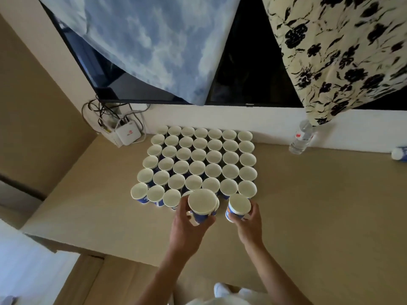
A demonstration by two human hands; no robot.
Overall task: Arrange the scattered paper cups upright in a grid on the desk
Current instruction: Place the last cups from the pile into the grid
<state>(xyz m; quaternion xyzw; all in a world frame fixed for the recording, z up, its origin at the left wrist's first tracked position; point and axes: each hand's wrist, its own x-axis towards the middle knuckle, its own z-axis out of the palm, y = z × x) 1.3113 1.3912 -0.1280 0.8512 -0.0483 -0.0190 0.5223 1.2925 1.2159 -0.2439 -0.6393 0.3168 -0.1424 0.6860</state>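
Note:
Several blue-and-white paper cups (199,155) stand upright in a tight grid on the beige desk (308,205), reaching back to the wall. My left hand (189,223) grips one upright cup (202,204) at the grid's front edge, raised over a cup partly hidden behind it. My right hand (250,219) holds another upright cup (237,208) just in front of the front row, near its right end.
A clear water bottle (301,138) stands at the back right by the wall, with a white-capped blue container (399,153) lying farther right. A white router (127,134) with cables sits at the back left. Cloths hang over a dark screen (248,69) above.

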